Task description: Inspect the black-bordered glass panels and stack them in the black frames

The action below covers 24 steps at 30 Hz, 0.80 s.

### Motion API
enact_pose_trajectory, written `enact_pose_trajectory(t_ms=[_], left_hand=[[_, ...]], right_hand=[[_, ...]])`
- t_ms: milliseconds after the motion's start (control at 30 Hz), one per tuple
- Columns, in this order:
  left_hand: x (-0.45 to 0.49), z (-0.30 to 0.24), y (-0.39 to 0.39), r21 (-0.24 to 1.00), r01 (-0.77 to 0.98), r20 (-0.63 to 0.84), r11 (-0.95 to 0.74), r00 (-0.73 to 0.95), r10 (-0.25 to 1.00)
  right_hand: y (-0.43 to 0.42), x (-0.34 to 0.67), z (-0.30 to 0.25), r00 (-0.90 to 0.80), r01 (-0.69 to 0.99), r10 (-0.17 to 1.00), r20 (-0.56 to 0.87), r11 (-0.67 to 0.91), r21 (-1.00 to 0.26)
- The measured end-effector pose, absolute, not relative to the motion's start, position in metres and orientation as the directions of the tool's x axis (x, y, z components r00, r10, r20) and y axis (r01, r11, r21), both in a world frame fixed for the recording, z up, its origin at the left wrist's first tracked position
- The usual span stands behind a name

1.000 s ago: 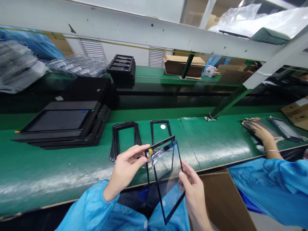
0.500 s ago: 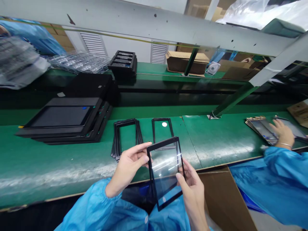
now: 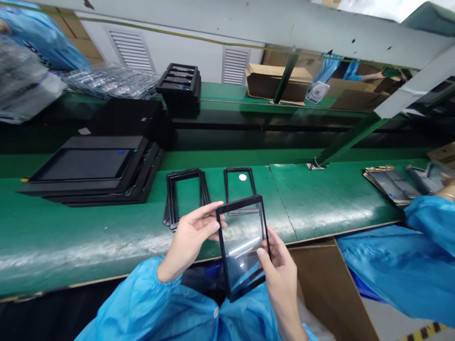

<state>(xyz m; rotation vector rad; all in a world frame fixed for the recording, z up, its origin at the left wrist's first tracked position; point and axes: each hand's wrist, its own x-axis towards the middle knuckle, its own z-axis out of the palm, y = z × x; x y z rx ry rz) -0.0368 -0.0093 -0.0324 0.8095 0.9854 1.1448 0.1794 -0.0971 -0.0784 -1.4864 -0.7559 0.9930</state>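
Note:
Between both hands I hold a tablet glass panel (image 3: 245,244), see-through with a black border, tilted over the bench's front edge. My left hand (image 3: 188,239) pinches its upper left edge, thumb in front and fingers behind. On the right edge is my right hand (image 3: 280,277), its thumb lying on the glass and its fingers partly hidden behind. Just beyond the panel, a few thin black frames (image 3: 253,183) lie on the green bench (image 3: 142,241), with a white round spot (image 3: 242,177) inside their opening. Left of these rests a pile of similar black frames (image 3: 172,196).
Stacked black trays (image 3: 142,182) at the left carry a dark screen (image 3: 85,165). A green post (image 3: 348,142) rises from the bench at right. Beyond it, a co-worker's sleeve (image 3: 432,218) reaches towards panels (image 3: 394,182). An open cardboard box (image 3: 327,284) stands below the bench edge.
My view has shifted slightly. The glass panel stays in both hands, its angle a little changed, with different reflections. The co-worker's hand has moved right, off the nearer panels.

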Motion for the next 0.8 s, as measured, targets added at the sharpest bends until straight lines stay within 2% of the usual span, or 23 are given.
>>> enact_pose_trajectory(t_ms=[233,367,433,500,567,633,800], left_hand=[[-0.033,-0.029,-0.009,0.913,-0.322,-0.232,0.249,0.092,0.968],[-0.034,-0.024,-0.010,0.933,-0.263,-0.235,0.246,0.073,0.969],[-0.036,-0.021,-0.011,0.951,-0.197,-0.225,0.239,0.091,0.970],[-0.039,-0.017,-0.014,0.966,-0.122,-0.214,0.229,0.121,0.969],[-0.042,-0.015,-0.018,0.973,-0.068,-0.210,0.221,0.143,0.967],[-0.045,-0.014,-0.022,0.974,-0.039,-0.215,0.223,0.147,0.965],[-0.046,-0.004,-0.026,0.964,-0.020,-0.262,0.265,0.099,0.960]], right_hand=[[-0.103,0.176,-0.086,0.454,0.040,0.885,-0.103,-0.136,-0.990],[-0.100,0.183,-0.082,0.456,0.331,0.884,0.100,-0.064,-0.942],[-0.091,0.191,-0.070,0.447,0.404,0.874,0.192,-0.005,-0.915],[-0.078,0.199,-0.053,0.387,0.279,0.912,0.136,0.024,-0.960],[-0.066,0.205,-0.034,0.288,0.062,0.957,0.014,-0.004,-0.998],[-0.056,0.206,-0.019,0.244,-0.069,0.968,-0.053,-0.038,-0.997],[-0.051,0.196,-0.007,0.291,-0.133,0.955,-0.051,-0.012,-0.991]])
